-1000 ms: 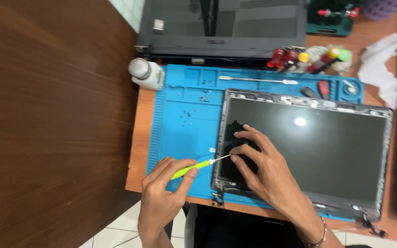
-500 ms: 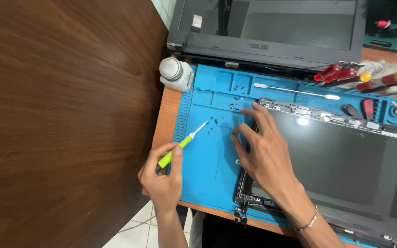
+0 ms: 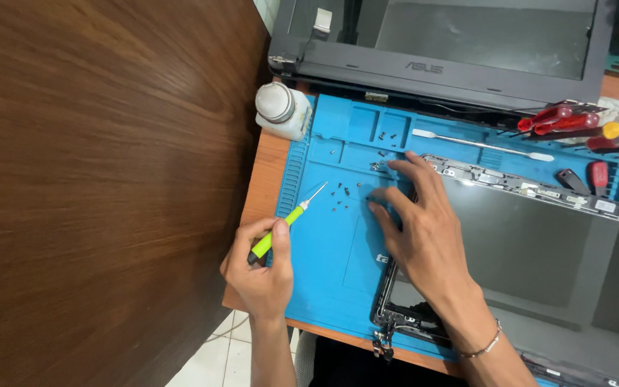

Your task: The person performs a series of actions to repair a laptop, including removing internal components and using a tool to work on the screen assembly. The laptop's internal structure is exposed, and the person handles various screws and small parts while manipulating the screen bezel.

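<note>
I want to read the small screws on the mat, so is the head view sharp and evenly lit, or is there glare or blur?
Head view: sharp and evenly lit on the blue mat; the small screws read clearly; the left hand casts soft shadow; faint glare on the dark screen panel; slight wide-angle bending at the edges.

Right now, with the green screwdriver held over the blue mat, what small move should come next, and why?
Probably pinch up one loose screw: the right hand's fingertips already rest beside the scattered screws on the blue mat, and the left hand holds the green screwdriver with its tip aimed at them.
</note>
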